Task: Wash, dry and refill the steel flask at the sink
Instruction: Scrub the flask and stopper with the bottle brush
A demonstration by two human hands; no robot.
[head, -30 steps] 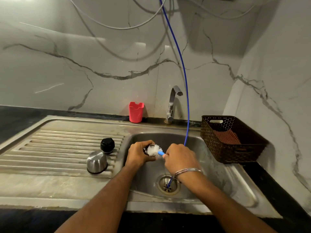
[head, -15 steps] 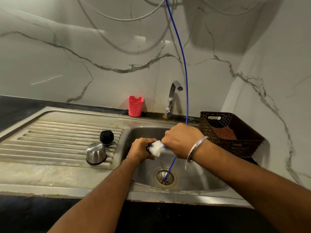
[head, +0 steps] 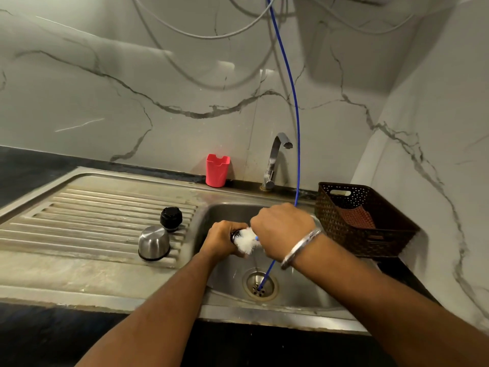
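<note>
Steel flask: the dark-mouthed steel flask (head: 235, 235) is held over the steel sink basin (head: 225, 215), almost wholly hidden in the fist; its long axis seems to lie level, mouth toward 3 o'clock.
Left hand: the left hand (head: 221, 241) has its fingers curled round the flask body.
Right hand: the right hand (head: 283, 229), with a silver bangle (head: 300, 247) on the wrist, grips the blue handle of a white-bristled bottle brush (head: 247, 241); the bristles sit at the flask mouth.
Writing: no brand or label can be read.
Drainboard, at 9 o'clock from the hands: a domed steel cup lid (head: 154, 242) stands mouth down, with a black round stopper (head: 171, 219) just behind it.
Back rim, at 12 o'clock: a red plastic holder (head: 217, 170) and a bent chrome tap (head: 275, 160).
In the way: a thin blue hose (head: 293, 102) hangs from above, passes behind the right hand and ends at the round drain (head: 260, 284).
At 3 o'clock: a dark brown woven plastic basket (head: 344, 234) stands on the black desk, a reddish cloth (head: 357, 217) inside.
</note>
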